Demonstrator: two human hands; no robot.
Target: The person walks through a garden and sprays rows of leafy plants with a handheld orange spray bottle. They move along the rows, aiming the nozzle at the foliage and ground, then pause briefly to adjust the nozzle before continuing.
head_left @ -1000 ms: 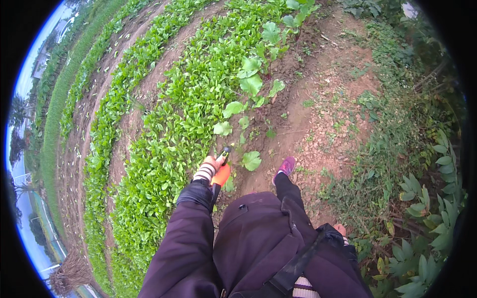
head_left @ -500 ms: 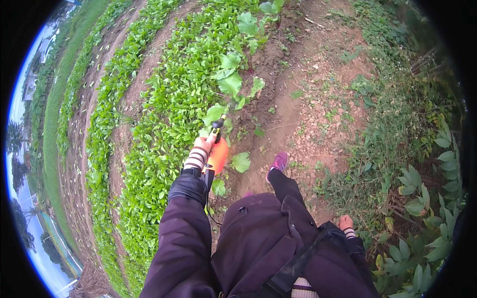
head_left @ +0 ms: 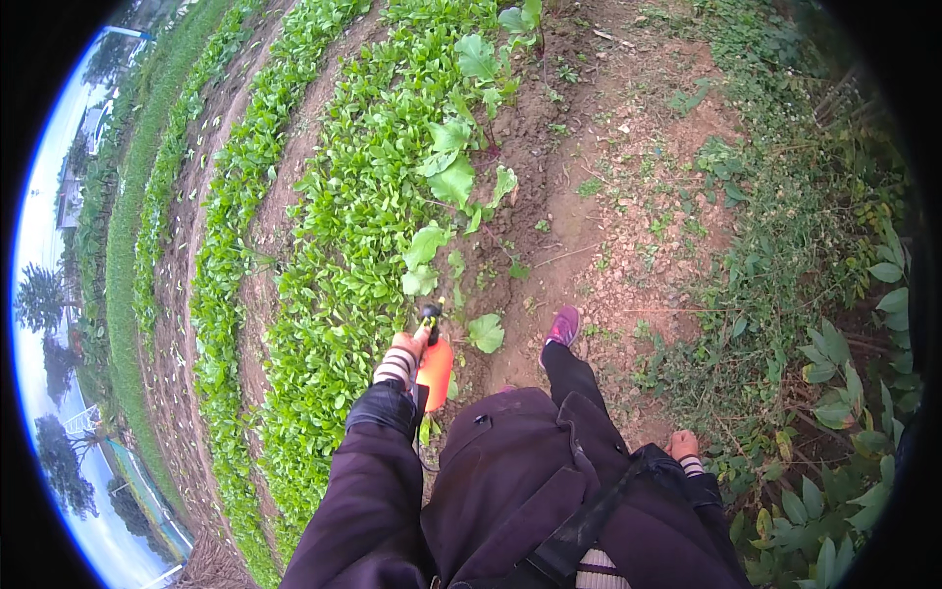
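Note:
My left hand (head_left: 410, 346) is closed round the black neck of an orange spray bottle (head_left: 436, 375), whose dark nozzle (head_left: 431, 312) points away from me. The bottle hangs beside the edge of a leafy green bed (head_left: 343, 265). Large-leaved seedlings (head_left: 428, 245) stand along that edge, and one broad leaf (head_left: 486, 333) spreads just right of the bottle. Low on my right side, my right hand (head_left: 681, 445) hangs with its fingers curled in; nothing shows in it.
A bare dirt path (head_left: 579, 240) runs ahead between the bed and tangled weeds (head_left: 775, 275) on the right. My pink shoe (head_left: 564, 326) is on the path. A leafy shrub (head_left: 834, 383) stands at the right, and more crop rows (head_left: 224, 236) lie to the left.
My left hand and the spray bottle have come lower, nearer my body. The plants and my shoe sit a little differently in the view. My right hand hangs almost where it was.

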